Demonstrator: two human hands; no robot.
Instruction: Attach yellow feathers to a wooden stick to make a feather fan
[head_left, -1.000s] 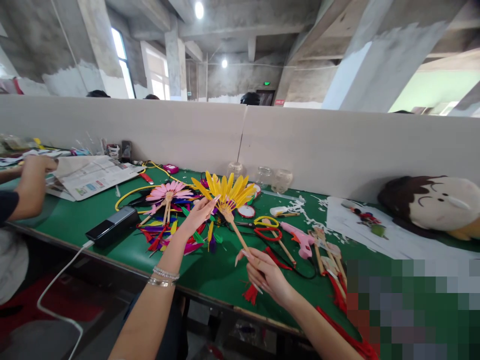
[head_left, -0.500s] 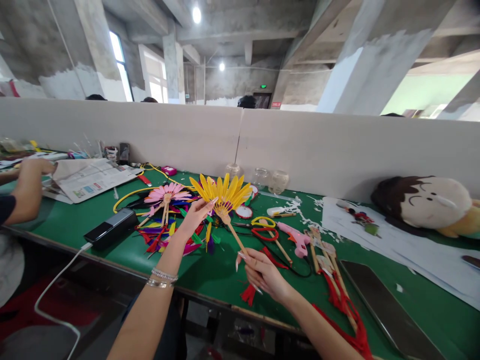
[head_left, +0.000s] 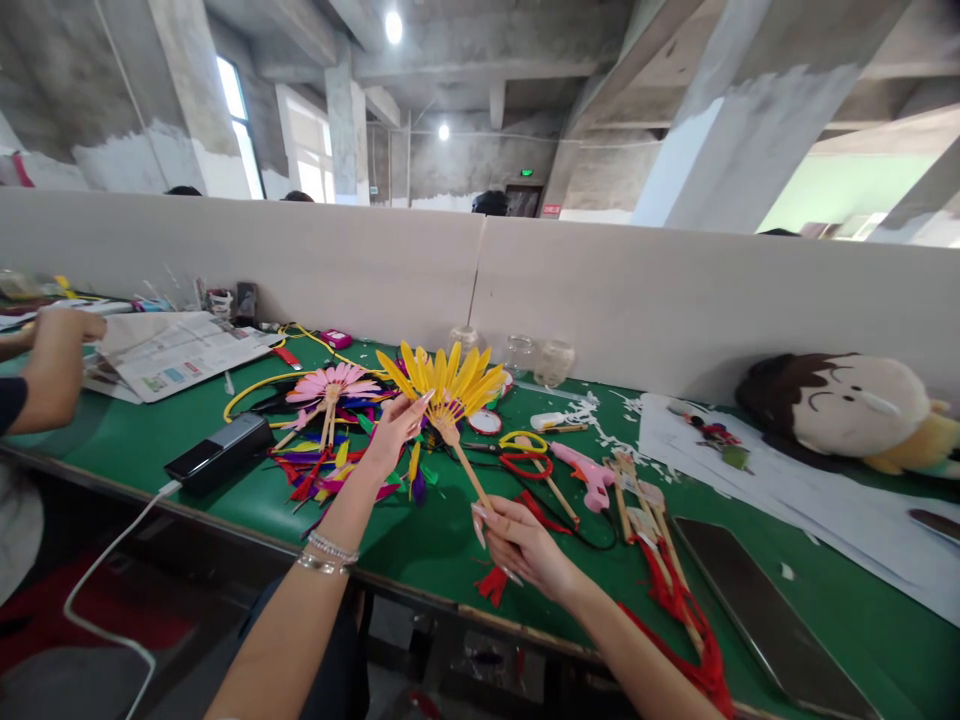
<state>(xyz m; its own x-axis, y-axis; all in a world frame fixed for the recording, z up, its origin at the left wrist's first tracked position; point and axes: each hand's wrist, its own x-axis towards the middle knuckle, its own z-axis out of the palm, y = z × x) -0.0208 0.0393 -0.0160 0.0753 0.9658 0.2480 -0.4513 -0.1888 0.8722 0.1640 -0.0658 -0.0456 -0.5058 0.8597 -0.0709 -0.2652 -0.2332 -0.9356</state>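
Note:
A yellow feather fan (head_left: pixel 442 380) on a thin wooden stick is held up over the green table (head_left: pixel 442 545). My right hand (head_left: pixel 525 545) is closed round the lower end of the stick. My left hand (head_left: pixel 394 432) pinches the left feathers of the fan from below. Under my left hand lies a pink feather fan (head_left: pixel 335 385) on a heap of loose coloured feathers (head_left: pixel 330 470).
A pink glue gun (head_left: pixel 589 475), red and yellow scissors (head_left: pixel 529 455), sticks with red tassels (head_left: pixel 667 560), a black power bank (head_left: pixel 217 452) and a dark phone (head_left: pixel 757 610) lie around. A plush toy (head_left: pixel 847 410) rests at the right. Another person's hand (head_left: pixel 56 345) works by a newspaper (head_left: pixel 176 350).
The view has shifted slightly; both hands and the yellow fan keep nearly the same pose, the fan a touch lower and to the left.

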